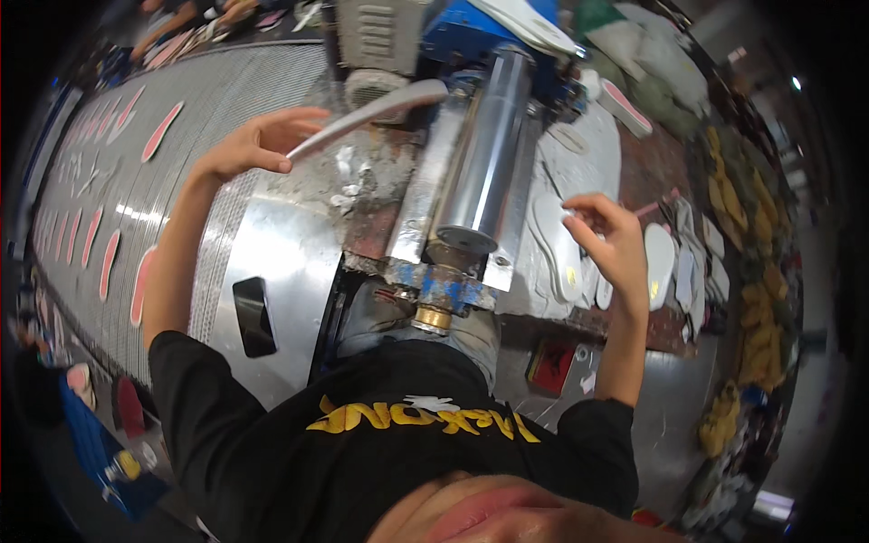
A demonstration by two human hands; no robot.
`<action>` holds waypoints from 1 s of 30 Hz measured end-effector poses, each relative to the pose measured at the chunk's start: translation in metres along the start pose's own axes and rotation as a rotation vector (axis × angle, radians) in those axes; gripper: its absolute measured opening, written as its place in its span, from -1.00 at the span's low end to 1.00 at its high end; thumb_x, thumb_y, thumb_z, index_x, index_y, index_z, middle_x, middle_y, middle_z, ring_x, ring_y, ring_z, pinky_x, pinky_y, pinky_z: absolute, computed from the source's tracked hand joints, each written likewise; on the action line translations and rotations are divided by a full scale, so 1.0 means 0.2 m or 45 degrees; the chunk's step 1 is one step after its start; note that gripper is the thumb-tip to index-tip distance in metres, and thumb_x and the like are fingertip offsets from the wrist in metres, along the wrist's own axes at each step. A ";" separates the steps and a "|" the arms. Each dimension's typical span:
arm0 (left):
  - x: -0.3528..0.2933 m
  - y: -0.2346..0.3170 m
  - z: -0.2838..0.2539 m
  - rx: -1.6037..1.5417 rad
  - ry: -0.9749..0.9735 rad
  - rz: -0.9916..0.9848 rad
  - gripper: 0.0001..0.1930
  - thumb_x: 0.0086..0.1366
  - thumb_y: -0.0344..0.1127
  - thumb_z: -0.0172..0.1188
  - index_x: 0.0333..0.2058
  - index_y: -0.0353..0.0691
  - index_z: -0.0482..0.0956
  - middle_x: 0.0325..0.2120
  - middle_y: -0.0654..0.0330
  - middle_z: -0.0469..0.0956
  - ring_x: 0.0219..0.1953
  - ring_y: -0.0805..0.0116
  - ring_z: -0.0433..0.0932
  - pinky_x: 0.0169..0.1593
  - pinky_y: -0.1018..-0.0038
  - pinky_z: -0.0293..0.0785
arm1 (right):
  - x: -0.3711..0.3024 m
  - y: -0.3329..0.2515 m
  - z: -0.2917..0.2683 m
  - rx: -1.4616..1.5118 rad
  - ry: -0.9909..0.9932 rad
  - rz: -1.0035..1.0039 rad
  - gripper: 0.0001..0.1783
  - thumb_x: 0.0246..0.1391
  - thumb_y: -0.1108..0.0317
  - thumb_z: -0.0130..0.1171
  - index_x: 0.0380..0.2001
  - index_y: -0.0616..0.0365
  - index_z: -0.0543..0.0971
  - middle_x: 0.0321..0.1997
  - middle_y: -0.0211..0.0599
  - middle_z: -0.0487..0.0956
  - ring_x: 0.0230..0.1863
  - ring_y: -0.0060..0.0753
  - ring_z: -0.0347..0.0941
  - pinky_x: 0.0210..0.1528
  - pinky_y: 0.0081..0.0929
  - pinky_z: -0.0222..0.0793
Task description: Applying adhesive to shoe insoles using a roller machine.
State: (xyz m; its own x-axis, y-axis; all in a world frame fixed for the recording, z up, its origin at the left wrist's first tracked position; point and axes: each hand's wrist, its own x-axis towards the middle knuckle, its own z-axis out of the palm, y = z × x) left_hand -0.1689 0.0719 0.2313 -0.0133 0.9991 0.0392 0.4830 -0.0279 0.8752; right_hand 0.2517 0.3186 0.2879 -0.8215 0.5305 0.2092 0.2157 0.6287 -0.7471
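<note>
My left hand (253,143) grips the near end of a pale, curved shoe insole (376,109), thumb against its edge. The insole's far end reaches toward the shiny metal roller (489,154) of a machine. On the right, my right hand (612,240) hovers with bent fingers and a gap between thumb and fingertips; nothing shows in it. Below those fingertips lie white insoles (554,249) on a pale sheet (588,149). Another white insole (660,262) rests just right of that hand.
Left of the machine stretches a mesh conveyor (204,90) with rows of pink-and-white insoles (162,132). A black phone (254,317) lies on a metal plate (294,244). Sacks (656,68) are heaped at the back right. Another person's arm (172,25) shows at the far left.
</note>
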 end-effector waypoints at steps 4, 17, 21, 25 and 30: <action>-0.41 -0.25 0.19 -1.149 0.351 -0.175 -0.09 -0.02 0.16 0.35 0.21 -0.25 0.23 0.09 -0.01 0.37 0.15 0.10 0.36 0.19 0.19 0.31 | -0.01 0.07 0.01 0.150 -0.062 0.158 -0.85 0.00 0.47 0.22 -0.31 0.27 0.57 -0.51 -0.55 0.45 -0.49 -0.78 0.28 -0.43 -0.76 0.18; -0.80 -0.63 0.64 -1.861 1.561 -0.450 -0.30 0.32 0.26 -0.18 0.14 -0.25 0.30 0.07 0.04 0.41 0.04 0.13 0.44 0.09 0.21 0.37 | -0.08 0.27 0.10 0.227 -0.236 0.285 -0.84 0.05 0.48 0.19 -0.27 0.30 0.56 -0.48 -0.52 0.47 -0.44 -0.76 0.31 -0.37 -0.75 0.21; -0.75 -0.75 0.39 -1.871 1.662 -0.428 -0.28 0.28 0.29 -0.11 0.13 -0.26 0.32 0.07 0.04 0.40 0.07 0.12 0.42 0.12 0.19 0.34 | -0.12 0.28 0.08 0.305 -0.193 0.405 -0.84 0.03 0.50 0.18 -0.27 0.30 0.56 -0.48 -0.53 0.46 -0.45 -0.76 0.30 -0.40 -0.76 0.19; -0.78 -0.89 -0.14 -1.665 1.657 -0.025 -0.14 0.26 0.30 -0.09 0.20 -0.43 0.12 0.13 -0.13 0.28 0.21 0.02 0.25 0.23 0.13 0.22 | -0.12 0.25 0.04 0.358 -0.138 0.403 -0.84 0.02 0.55 0.15 -0.27 0.31 0.56 -0.49 -0.53 0.45 -0.46 -0.76 0.31 -0.41 -0.76 0.20; -1.06 -1.15 -0.36 -1.635 2.076 -0.196 -0.03 0.15 0.31 0.09 0.20 -0.49 0.05 0.15 -0.29 0.18 0.21 -0.10 0.21 0.21 0.20 0.27 | -0.14 0.16 -0.04 0.413 -0.017 0.372 -0.83 0.03 0.56 0.13 -0.26 0.32 0.54 -0.47 -0.49 0.46 -0.42 -0.71 0.34 -0.35 -0.73 0.24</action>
State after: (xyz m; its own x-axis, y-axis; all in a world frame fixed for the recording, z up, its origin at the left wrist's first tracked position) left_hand -0.3396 -0.1356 0.0563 -0.9188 0.0813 -0.3862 -0.3328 -0.6854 0.6477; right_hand 0.2857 0.3282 0.2638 -0.7577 0.6509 -0.0469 0.2650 0.2411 -0.9336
